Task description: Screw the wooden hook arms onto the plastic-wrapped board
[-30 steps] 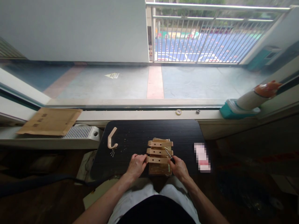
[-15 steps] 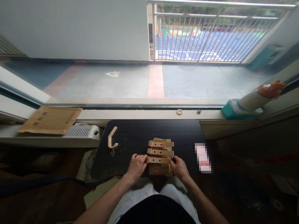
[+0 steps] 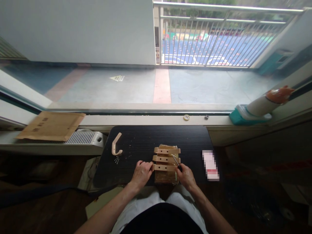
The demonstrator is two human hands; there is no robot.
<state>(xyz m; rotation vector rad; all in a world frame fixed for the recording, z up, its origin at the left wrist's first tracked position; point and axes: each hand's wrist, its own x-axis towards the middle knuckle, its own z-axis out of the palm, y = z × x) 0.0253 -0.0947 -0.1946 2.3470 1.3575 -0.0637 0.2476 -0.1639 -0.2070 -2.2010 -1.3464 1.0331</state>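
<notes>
Three pale wooden hooks with dark screw holes lie side by side across a brown wooden block (image 3: pixel 165 178), which sits at the near edge of the table. My left hand (image 3: pixel 142 173) pinches the left end of the nearest hook (image 3: pixel 162 167). In my right hand (image 3: pixel 187 175) is a screwdriver (image 3: pixel 175 160) with a dark handle, its thin metal shaft slanting up over the middle hook (image 3: pixel 163 159). That hand also rests by the nearest hook's right end. Farther back lies the third hook (image 3: pixel 164 151).
On the black table (image 3: pixel 138 138), a loose wooden hook (image 3: pixel 113 148) lies left beside several screws (image 3: pixel 117 160). A blurred-out pinkish item (image 3: pixel 211 165) lies right. The sill holds a tape roll (image 3: pixel 186 117) and a teal box (image 3: pixel 251 119). A brown envelope (image 3: pixel 52 125) covers part of the radiator.
The whole view has shifted slightly. Both hands, the screwdriver and the hooks keep nearly the same places relative to each other.
</notes>
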